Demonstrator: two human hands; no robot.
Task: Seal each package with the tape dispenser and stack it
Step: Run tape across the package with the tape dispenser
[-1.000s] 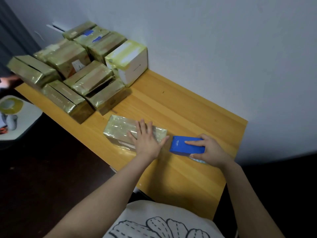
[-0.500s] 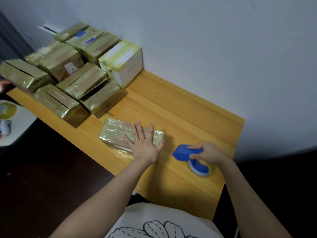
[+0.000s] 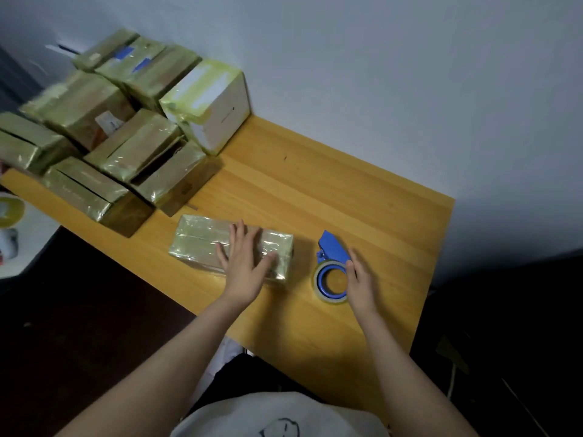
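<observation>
Resting flat on the taped package, your left hand has its fingers straight and spread apart. That package lies near the front edge of the wooden table. Just to its right lies the blue tape dispenser; your right hand touches its side, fingers straight and together, gripping nothing. Sealed packages are piled at the table's far left

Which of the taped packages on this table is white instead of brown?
The white box at the right end of the pile, beside the wall. Its bare sides are white; every other package shows brown cardboard under the greenish tape.
</observation>
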